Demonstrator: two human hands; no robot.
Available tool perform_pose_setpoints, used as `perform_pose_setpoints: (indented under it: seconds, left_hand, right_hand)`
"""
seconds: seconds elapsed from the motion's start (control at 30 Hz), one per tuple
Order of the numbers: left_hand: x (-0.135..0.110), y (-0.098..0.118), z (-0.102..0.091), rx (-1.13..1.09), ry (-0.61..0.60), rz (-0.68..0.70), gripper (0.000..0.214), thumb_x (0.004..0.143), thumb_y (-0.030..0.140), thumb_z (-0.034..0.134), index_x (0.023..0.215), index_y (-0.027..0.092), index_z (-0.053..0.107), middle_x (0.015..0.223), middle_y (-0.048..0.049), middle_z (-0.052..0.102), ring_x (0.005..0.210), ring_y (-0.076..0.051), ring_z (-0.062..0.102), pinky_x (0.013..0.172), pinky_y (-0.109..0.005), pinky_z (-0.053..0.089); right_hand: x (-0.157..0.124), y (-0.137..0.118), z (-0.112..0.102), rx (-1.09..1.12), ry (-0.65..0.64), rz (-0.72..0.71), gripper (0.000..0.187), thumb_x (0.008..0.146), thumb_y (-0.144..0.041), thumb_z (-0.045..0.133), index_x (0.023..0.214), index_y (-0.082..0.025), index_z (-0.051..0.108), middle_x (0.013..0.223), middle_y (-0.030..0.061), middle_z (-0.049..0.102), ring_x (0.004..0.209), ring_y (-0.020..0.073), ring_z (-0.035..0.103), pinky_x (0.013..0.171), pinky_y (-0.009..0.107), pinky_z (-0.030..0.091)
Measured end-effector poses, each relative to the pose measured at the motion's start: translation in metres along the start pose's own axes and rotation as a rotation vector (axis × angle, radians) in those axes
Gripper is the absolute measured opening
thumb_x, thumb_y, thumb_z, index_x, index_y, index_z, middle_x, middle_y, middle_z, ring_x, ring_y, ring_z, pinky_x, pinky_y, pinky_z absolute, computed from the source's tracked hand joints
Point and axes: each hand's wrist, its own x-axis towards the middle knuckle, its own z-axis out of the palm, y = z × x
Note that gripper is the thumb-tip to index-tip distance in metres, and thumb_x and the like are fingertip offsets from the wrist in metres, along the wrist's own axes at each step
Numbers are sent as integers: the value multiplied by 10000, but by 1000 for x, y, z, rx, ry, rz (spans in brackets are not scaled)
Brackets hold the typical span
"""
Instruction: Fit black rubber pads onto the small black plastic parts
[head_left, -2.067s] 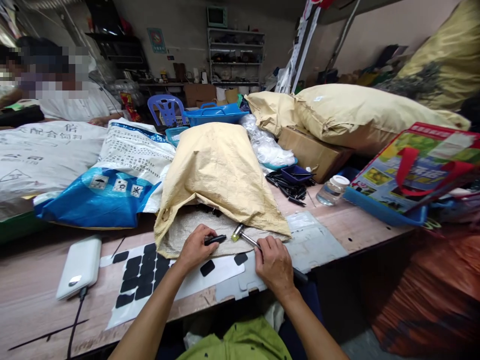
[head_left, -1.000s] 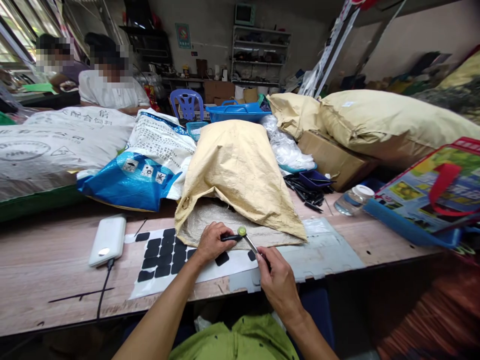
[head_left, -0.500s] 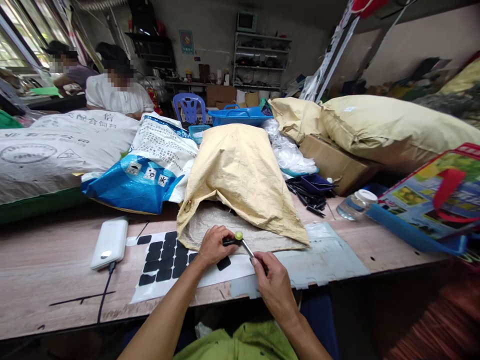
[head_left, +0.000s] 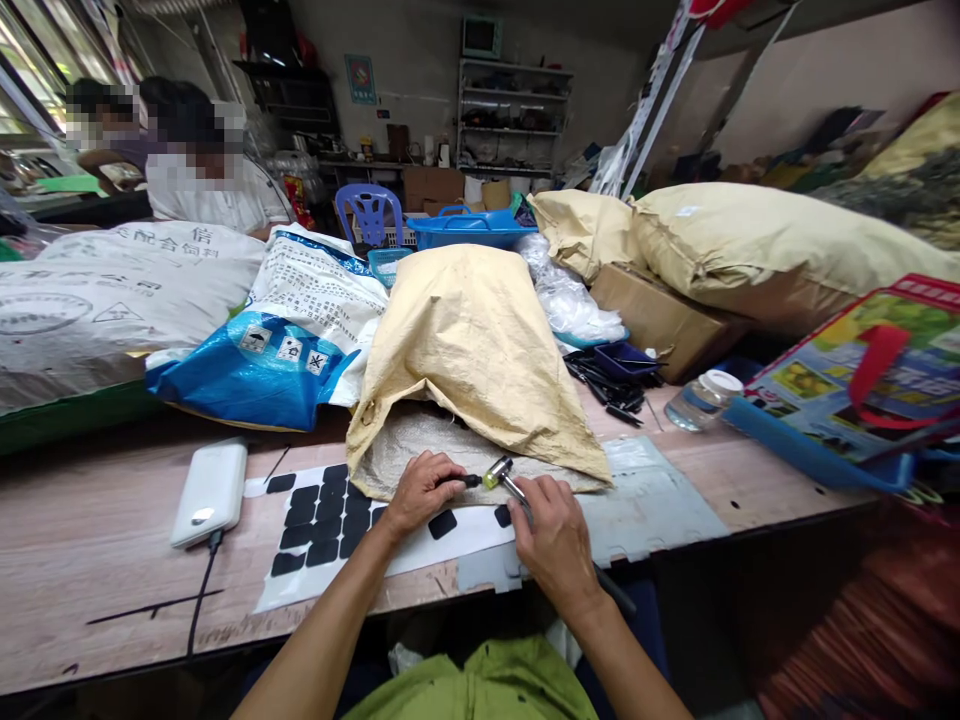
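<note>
My left hand (head_left: 420, 492) is closed on a small black part (head_left: 468, 481), held down at the open mouth of a tan woven sack (head_left: 472, 360). My right hand (head_left: 551, 535) grips the handle of a small hammer (head_left: 501, 475). Its yellow-faced head rests against the end of the black part. Under both hands lies a white backing sheet with several black adhesive pads (head_left: 319, 520). One loose pad (head_left: 442, 523) sits just below my left hand.
A white power bank (head_left: 210, 492) with a cable lies to the left. Printed sacks (head_left: 285, 330) crowd the back. A pile of black parts (head_left: 611, 385), a plastic jar (head_left: 701, 400), a cardboard box (head_left: 660, 320) and a colourful bag (head_left: 862, 370) stand right. Two people sit at the far left.
The hammer head was raised and has come back down onto the black part in my left hand. The camera view shifted slightly.
</note>
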Motion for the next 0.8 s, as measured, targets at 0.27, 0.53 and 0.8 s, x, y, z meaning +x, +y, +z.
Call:
perform_pose_setpoints:
  seconds: [0.27,0.53,0.8]
  left_hand:
    - [-1,0,0,60,-30,20,220,926,409,608,1003,278,766,985,-32,747,975,-240,589,908,-392,372]
    - [-2,1,5,128,-40,57,233,970,408,561,1037,284,747,963,-28,714,969,-231,570,872,-384,359]
    - [-3,-3,12,194,-39,86,229,990,320,520,1053,253,729,970,-45,674,957,-238,539,865,-393,350]
  right_hand:
    - [23,-15,22,120,-178,-131,100,976,-284,600,1034,-205,617,943,50,653,907,211,573,785,296,421]
    - [23,-15,31,-73,-211,-149,148,991,-318,606,888,-213,590,882,37,676,841,196,597,684,289,355]
    - [17,-24,50,-54,-204,0,164,993,-260,574,847,-201,618,789,47,715,674,170,614,604,285,277]
